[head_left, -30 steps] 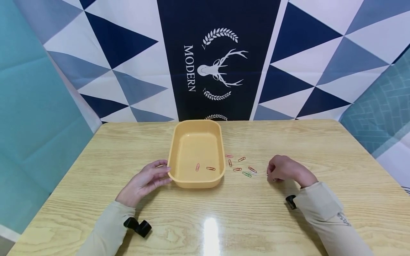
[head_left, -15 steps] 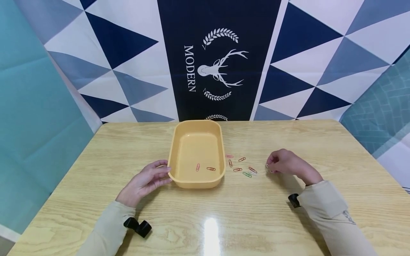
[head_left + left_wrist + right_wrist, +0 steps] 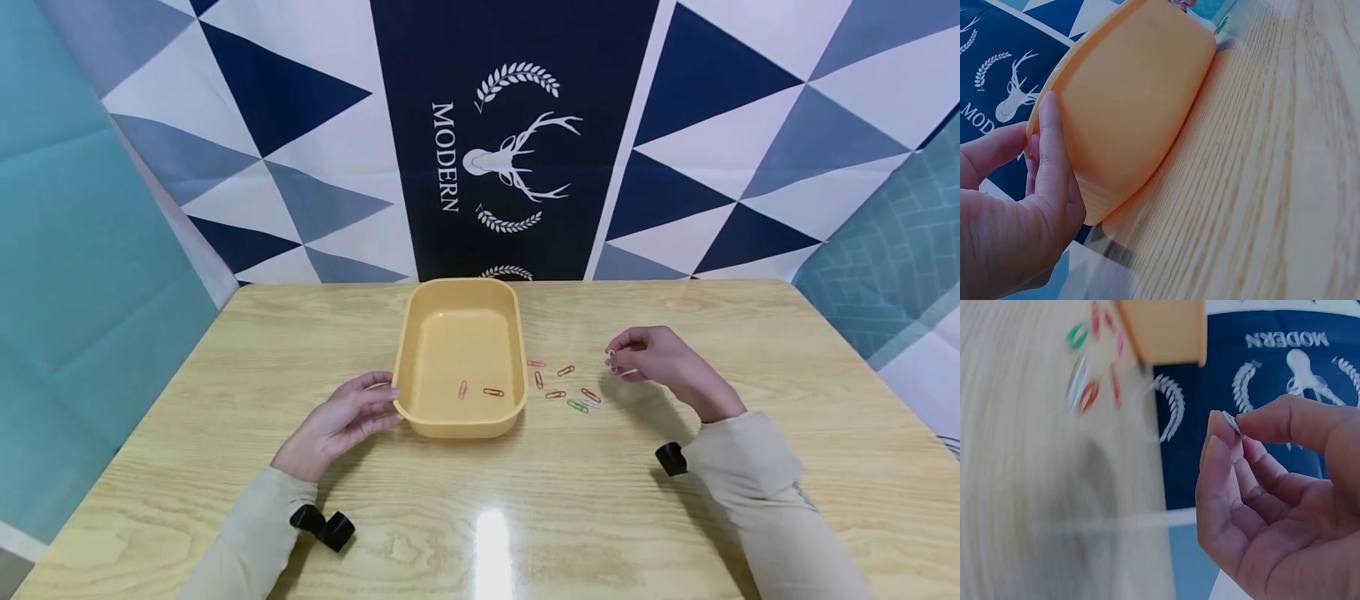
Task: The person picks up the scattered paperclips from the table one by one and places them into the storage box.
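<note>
My left hand [image 3: 341,425] holds the yellow plastic tray [image 3: 465,342] by its left rim. In the left wrist view, one finger lies along the tray's outer wall [image 3: 1129,94] and others sit at the rim. Inside the tray are a pink paper clip [image 3: 462,389] and a red paper clip [image 3: 493,392]. My right hand [image 3: 663,362], raised over the table right of the tray, pinches a small white paper clip [image 3: 1232,423] between thumb and fingertips, which cover most of it. Between tray and right hand lie several loose clips, among them a green paper clip [image 3: 577,406].
The wooden table [image 3: 420,517] reaches back to a patterned wall cloth [image 3: 517,167] right behind the tray. Near the green clip lie a white clip [image 3: 591,404] and several red ones; a pink clip [image 3: 536,362] lies close to the tray's right wall.
My right hand has lifted from the table with the white paper clip and moved back and slightly left toward the tray. The left hand and tray have stayed put.
</note>
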### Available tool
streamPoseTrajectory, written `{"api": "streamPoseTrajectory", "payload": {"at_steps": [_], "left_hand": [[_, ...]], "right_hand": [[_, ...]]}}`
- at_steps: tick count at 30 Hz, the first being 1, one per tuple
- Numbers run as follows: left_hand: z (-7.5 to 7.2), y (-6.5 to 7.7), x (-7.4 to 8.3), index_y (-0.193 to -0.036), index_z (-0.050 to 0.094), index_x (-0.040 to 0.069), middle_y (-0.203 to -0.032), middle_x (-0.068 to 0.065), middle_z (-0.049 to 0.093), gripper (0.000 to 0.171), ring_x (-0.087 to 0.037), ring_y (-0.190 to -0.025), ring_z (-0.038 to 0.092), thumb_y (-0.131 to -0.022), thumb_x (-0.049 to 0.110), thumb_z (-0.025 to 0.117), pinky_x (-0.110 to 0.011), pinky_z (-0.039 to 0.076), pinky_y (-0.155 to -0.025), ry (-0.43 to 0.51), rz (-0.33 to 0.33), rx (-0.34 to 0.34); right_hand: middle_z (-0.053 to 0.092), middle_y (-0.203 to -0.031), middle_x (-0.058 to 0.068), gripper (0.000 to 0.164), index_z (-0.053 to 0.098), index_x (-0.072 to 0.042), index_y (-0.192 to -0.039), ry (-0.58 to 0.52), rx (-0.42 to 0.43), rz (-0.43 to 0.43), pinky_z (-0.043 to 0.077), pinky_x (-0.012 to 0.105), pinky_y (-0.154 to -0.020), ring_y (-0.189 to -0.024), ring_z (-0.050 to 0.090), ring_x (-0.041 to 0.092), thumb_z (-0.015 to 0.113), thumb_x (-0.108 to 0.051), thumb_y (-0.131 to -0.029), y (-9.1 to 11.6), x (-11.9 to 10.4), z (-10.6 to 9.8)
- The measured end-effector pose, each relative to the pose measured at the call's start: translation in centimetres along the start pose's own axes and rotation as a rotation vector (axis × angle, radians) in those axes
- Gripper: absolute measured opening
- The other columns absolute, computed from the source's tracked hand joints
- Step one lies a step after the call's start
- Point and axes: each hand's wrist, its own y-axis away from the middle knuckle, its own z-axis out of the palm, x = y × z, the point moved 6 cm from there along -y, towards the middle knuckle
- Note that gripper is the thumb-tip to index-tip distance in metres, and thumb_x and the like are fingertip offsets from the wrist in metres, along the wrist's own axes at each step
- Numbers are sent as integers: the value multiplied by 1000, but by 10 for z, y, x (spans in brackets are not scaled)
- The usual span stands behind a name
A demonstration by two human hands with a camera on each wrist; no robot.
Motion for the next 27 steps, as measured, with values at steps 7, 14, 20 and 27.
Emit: {"api": "streamPoseTrajectory", "payload": {"at_steps": [7,14,20,27], "left_hand": [[-2,1,-1,-139,24,-4,-119,-22,52,51,-26,-101,63,-97,-4,52,-34,54,-90,1,-3,11],[-1,-1,-1,-139,26,-4,-123,-23,49,51,-26,-102,61,-96,-3,54,-34,53,-91,-18,2,18],[0,0,-2,-139,24,-6,-119,-22,50,50,-25,-100,61,-97,-4,51,-33,54,-90,-34,0,11],[1,0,0,-140,22,-6,-120,-24,49,53,-26,-100,62,-96,-5,51,-34,54,-90,-9,3,12]], "right_hand": [[64,-97,12,25,54,11,-113,-25,-17,-28,56,38,-84,-87,63,19,56,-6,-95,-3,-27,15],[62,-95,13,21,54,8,-112,-72,-7,-37,57,40,-81,-85,62,21,54,-6,-96,-9,-45,30],[61,-97,15,22,54,8,-113,-140,-7,-62,58,42,-79,-82,61,18,54,-5,-95,-16,-57,44],[63,-92,11,24,57,10,-112,-134,-32,-118,58,39,-79,-78,62,19,58,-4,-92,-24,-79,69]]}}
